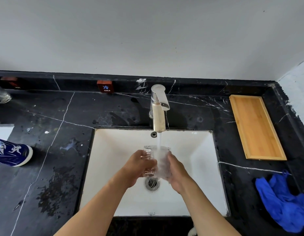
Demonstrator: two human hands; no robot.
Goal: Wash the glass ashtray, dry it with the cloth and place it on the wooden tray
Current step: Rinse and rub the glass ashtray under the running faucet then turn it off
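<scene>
Glass ashtray (156, 161) gripped between left hand (136, 167) and right hand (177, 172) under running tap (158, 108); fingers apparently closed; wooden tray (257, 126), blue cloth (282, 201) on black counter (54, 150)

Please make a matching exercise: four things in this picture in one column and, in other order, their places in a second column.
1. clear glass ashtray
2. crumpled blue cloth
3. rectangular wooden tray
4. small red COLD sign

a. against the backsplash
b. counter, far right of the sink
c. under the running water
d. counter, near right of the sink

Pairs: 1-c, 2-d, 3-b, 4-a
</scene>
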